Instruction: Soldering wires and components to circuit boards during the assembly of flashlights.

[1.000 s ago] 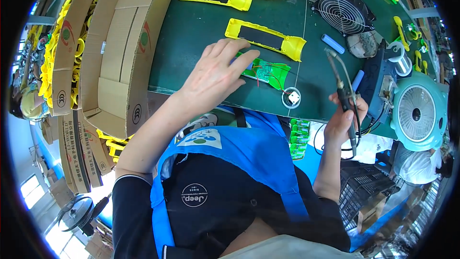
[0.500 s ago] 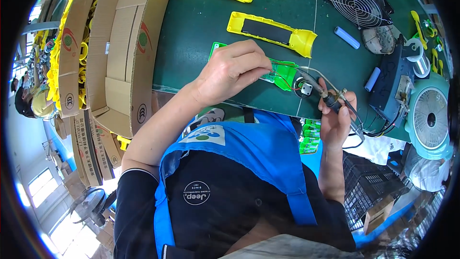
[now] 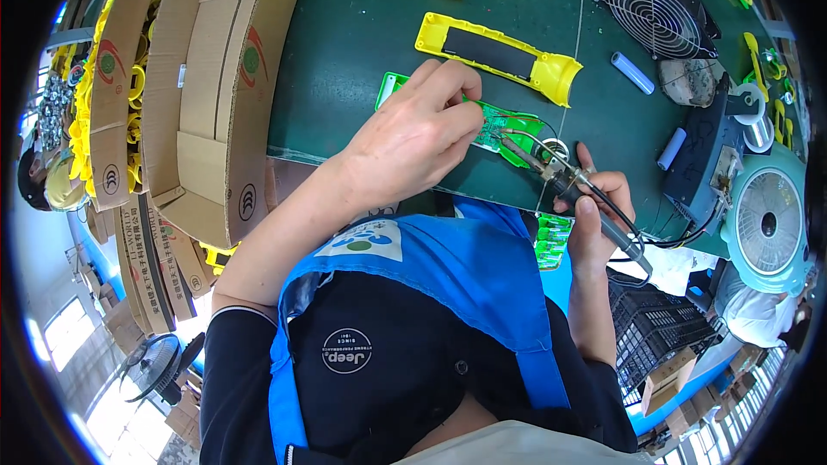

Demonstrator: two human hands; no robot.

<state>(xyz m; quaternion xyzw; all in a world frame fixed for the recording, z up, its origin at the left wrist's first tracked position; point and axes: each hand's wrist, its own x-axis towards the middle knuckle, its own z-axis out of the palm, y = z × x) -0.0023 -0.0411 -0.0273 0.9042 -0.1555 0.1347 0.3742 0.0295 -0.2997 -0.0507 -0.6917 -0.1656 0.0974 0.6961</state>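
My right hand (image 3: pixel 596 215) grips a soldering iron (image 3: pixel 564 185) by its dark handle, with a thin metal tube running along it. The iron's tip rests at or just above a green circuit board (image 3: pixel 498 123) set in a bright green plastic housing (image 3: pixel 525 155). Over the housing's middle my left hand (image 3: pixel 422 125) is closed in a pinch; its fingertips are turned away, so what they hold is hidden. Thin wires lead from the board toward a round metal part (image 3: pixel 556 150) at the housing's right end.
Beyond the housing lies a yellow casing half (image 3: pixel 500 56) with a dark inner strip. Blue cylindrical cells (image 3: pixel 633 73) lie to the right, near a black fan (image 3: pixel 655 17), a solder spool (image 3: pixel 758 132) and a blue box-shaped unit (image 3: pixel 696 159). An open cardboard box (image 3: pixel 202 95) stands left.
My right hand has brought the soldering iron's tip left and onto or over the board. My left hand has curled further over the housing. The view has shifted slightly.
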